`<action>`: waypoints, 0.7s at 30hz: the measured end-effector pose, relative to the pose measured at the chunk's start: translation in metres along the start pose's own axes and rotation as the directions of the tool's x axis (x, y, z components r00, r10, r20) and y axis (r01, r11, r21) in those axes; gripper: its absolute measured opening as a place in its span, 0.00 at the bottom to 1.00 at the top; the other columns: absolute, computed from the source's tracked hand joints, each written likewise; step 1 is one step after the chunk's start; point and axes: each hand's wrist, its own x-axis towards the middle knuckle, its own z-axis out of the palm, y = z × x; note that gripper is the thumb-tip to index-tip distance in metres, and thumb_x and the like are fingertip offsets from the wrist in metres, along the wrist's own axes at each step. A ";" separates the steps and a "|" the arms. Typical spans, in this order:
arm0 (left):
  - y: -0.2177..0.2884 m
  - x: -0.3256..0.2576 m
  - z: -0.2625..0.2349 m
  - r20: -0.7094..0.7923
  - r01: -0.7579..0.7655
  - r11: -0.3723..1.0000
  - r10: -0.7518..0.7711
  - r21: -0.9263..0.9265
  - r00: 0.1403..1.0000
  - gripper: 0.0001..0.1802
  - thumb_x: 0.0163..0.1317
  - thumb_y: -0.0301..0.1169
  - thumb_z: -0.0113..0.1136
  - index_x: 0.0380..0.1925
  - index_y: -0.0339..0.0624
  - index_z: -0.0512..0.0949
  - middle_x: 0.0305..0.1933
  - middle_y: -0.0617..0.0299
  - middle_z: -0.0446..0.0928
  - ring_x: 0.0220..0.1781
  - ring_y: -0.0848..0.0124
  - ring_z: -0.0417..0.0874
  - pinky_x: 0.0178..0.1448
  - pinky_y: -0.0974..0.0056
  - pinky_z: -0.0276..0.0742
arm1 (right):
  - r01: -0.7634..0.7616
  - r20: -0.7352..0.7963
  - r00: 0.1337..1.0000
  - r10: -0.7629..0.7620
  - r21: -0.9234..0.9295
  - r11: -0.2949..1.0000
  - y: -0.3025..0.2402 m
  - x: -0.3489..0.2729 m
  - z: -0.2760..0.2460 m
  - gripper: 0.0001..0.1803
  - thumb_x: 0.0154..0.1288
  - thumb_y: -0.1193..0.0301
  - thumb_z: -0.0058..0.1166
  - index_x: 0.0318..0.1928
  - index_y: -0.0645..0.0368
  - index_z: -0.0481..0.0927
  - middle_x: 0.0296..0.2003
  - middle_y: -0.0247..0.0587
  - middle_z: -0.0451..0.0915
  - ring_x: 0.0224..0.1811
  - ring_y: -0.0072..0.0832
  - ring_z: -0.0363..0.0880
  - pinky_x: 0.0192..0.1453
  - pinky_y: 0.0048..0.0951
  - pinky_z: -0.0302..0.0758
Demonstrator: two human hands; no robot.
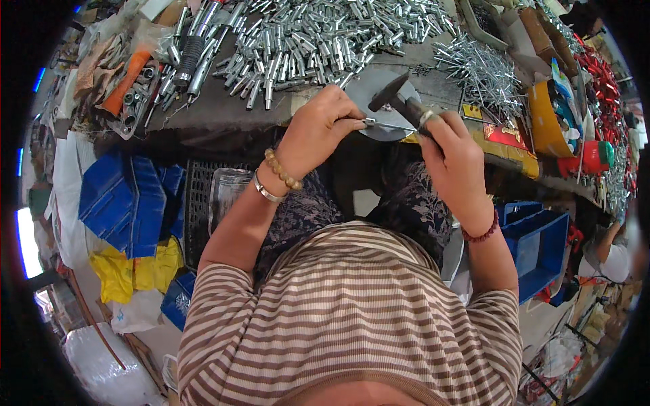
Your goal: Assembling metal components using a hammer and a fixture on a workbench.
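Centre of frame, at the tabletop edge: left hand pinches a thin metal pin flat over a round grey disc. Right hand is closed around a hammer, head just above the disc. A heap of silver metal sleeves fills the upper centre.

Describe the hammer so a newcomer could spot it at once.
Start at the big heap of silver metal tubes on the workbench. Just below it lies a round grey metal disc. The hammer, gripped by the right hand, is the only dark-headed tool over that disc.
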 end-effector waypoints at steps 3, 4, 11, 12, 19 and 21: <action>0.004 -0.001 0.000 0.014 0.051 0.998 -0.051 -0.023 0.999 0.07 0.59 0.24 0.69 0.38 0.38 0.84 0.38 0.59 0.76 0.42 0.64 0.80 0.47 0.63 0.75 | -0.047 0.050 0.998 0.048 -0.015 0.999 0.014 0.006 0.008 0.13 0.63 0.76 0.61 0.48 0.55 0.82 0.39 0.42 0.77 0.36 0.46 0.81 0.38 0.42 0.77; 0.006 -0.001 0.000 0.017 0.079 0.997 -0.079 -0.023 0.997 0.07 0.59 0.24 0.69 0.38 0.38 0.85 0.38 0.59 0.76 0.42 0.65 0.80 0.47 0.63 0.75 | -0.029 0.078 0.996 0.038 -0.111 0.993 0.017 0.007 0.011 0.14 0.61 0.75 0.63 0.49 0.54 0.82 0.39 0.42 0.77 0.38 0.45 0.81 0.40 0.43 0.77; 0.004 -0.005 0.003 -0.026 0.062 0.998 -0.062 -0.022 0.998 0.08 0.59 0.24 0.69 0.39 0.39 0.86 0.39 0.60 0.76 0.42 0.65 0.80 0.47 0.64 0.75 | 0.037 0.066 0.998 -0.021 -0.254 0.967 -0.011 -0.007 0.020 0.12 0.56 0.73 0.66 0.40 0.55 0.77 0.36 0.40 0.79 0.40 0.41 0.81 0.41 0.42 0.78; 0.003 -0.007 0.003 -0.036 0.049 0.999 -0.050 -0.011 0.998 0.13 0.59 0.25 0.70 0.45 0.40 0.85 0.40 0.60 0.77 0.43 0.65 0.80 0.48 0.64 0.75 | 0.037 0.066 0.998 -0.020 -0.252 0.967 -0.014 -0.010 0.022 0.12 0.56 0.73 0.66 0.40 0.55 0.77 0.36 0.40 0.79 0.40 0.41 0.81 0.41 0.42 0.78; 0.015 -0.035 0.028 -0.307 0.185 0.948 -0.262 -0.257 0.915 0.29 0.69 0.25 0.64 0.69 0.43 0.71 0.44 0.60 0.83 0.39 0.74 0.82 0.43 0.70 0.79 | -0.359 0.370 0.891 0.262 0.223 0.906 -0.019 -0.021 0.027 0.11 0.62 0.74 0.64 0.41 0.61 0.76 0.28 0.49 0.80 0.28 0.44 0.81 0.33 0.42 0.76; 0.026 -0.041 0.035 -0.246 0.273 0.870 -0.394 -0.410 0.886 0.29 0.71 0.25 0.61 0.71 0.42 0.68 0.44 0.59 0.83 0.38 0.76 0.83 0.42 0.72 0.80 | -0.526 0.479 0.814 0.328 0.369 0.766 -0.022 -0.023 0.031 0.10 0.66 0.74 0.62 0.43 0.64 0.76 0.24 0.45 0.78 0.24 0.31 0.78 0.30 0.35 0.75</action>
